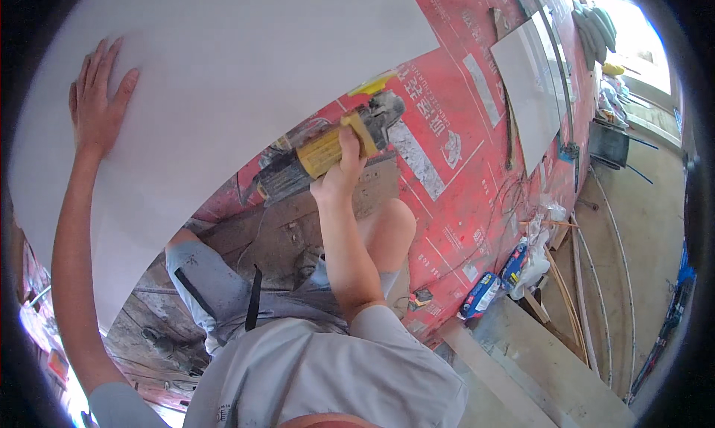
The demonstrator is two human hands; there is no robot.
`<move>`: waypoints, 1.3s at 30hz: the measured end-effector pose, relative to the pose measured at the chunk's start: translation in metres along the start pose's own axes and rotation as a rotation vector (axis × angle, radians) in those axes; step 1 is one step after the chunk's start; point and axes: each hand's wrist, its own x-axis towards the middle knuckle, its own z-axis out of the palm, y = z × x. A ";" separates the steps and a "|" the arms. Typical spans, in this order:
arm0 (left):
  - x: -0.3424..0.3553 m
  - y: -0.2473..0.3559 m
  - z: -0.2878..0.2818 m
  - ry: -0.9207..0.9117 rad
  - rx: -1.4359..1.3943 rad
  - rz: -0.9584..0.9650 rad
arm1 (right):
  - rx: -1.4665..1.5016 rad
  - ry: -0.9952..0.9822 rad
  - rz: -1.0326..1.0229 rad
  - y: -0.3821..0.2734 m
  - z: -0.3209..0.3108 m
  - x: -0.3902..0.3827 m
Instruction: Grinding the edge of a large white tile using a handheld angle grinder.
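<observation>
My left hand [98,106] lies flat on a large white sheet [246,63], its fingers stretched out and pointing away from me. An angle grinder [322,154] with a yellow and dark body is in my right hand [342,167], the fingers wrapped round it near its head. Dust coats the tool's grey head, which points to the far right, close to the sheet's near edge. Just beyond the head is a yellow piece [375,84] on the red printed surface; part of it may be hidden by the grinder.
The red printed board [447,205] runs along the right. On it lie a smaller white panel [530,85], a long thin strip [555,63] and grey offcuts [417,160]. Blue packages [480,294] and long rods [588,294] lie at the lower right. Wooden boards [283,227] show under the grinder.
</observation>
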 end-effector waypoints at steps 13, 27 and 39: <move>-0.001 0.003 0.000 0.013 -0.022 -0.016 | -0.036 0.077 0.086 -0.007 -0.003 0.017; -0.001 0.005 0.002 0.028 0.006 -0.021 | -0.094 0.099 0.062 -0.011 -0.009 0.031; -0.002 0.003 0.003 0.021 -0.016 -0.024 | -0.050 0.117 0.036 0.002 0.007 0.004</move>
